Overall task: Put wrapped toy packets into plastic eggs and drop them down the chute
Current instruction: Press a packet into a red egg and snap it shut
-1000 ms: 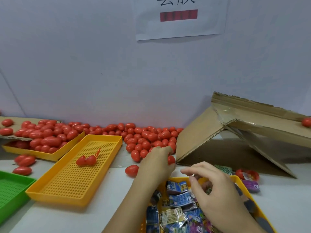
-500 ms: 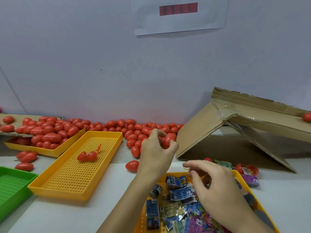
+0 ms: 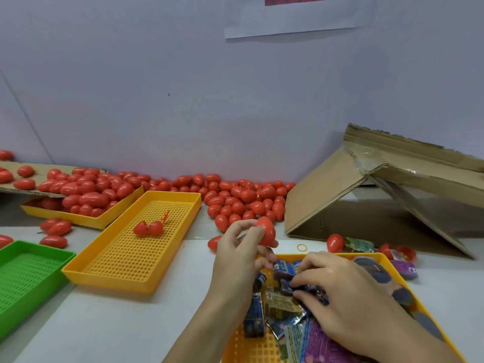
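I see the left hand (image 3: 237,254) pinching a red egg (image 3: 266,231) above the yellow tray (image 3: 264,348), right hand (image 3: 348,299) gripping a packet (image 3: 305,288); egg looks light, slick, best held at its waist

Left hand (image 3: 237,254) raised, fingers pinched — right hand (image 3: 345,302) lower, fingers seemingly curled.
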`<state>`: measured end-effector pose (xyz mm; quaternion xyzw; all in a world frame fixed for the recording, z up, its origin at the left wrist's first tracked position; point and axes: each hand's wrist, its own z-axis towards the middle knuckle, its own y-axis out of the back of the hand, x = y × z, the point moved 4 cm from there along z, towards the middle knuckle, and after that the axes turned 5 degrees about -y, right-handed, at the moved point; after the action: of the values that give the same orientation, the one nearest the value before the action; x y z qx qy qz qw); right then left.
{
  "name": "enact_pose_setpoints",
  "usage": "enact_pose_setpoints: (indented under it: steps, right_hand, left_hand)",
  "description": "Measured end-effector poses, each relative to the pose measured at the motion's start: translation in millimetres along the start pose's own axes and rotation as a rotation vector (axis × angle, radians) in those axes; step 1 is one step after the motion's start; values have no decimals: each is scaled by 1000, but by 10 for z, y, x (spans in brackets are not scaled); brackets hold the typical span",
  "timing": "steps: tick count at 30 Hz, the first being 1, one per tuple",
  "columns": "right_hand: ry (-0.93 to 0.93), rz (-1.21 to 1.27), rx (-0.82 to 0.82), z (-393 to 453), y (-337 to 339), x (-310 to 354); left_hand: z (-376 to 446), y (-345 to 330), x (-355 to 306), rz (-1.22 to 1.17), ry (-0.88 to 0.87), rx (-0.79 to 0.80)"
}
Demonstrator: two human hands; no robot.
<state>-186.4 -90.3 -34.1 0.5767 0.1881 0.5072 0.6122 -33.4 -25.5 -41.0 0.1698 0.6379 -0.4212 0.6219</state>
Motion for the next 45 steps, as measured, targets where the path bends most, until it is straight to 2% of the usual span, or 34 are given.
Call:
enact_pose_setpoints:
  steps: [4,8,11,15,22,28,33,37,41,45]
  right_hand:
    - [21,-54,-10,3,5,48]
    - [-11,6,-22,2,24,27]
    - [-74,157,-63,20,47,-2]
    - [-186,382,-198,30,151,-86]
    - [-339,828,-292,21,221,-219]
    - [-450,1099,-256,53,138,-277]
    - [-447,1103,-216,68,92,-279]
    - [-477,1169,-222,74,77,-277]
    - [-525,1240,-241,67,54,-273]
    - [-527,1145,-274,55,61,-219]
  left_hand:
    - [-4,10,11,22,-6,7]
    - [5,16,26,32,-2,10]
    - [14,19,29,18,6,9]
    - [13,18,31,-3,18,8]
    - [5,7,25,-17,35,22]
    - [-9,4,11,-12,40,38]
    - [-35,-23,-16,-47,37,104]
    - [-66,-71,-36,16,33,194]
    - [-130,-143,-50,-95,179,298]
    - [-160,-131,-39,-37,180,359]
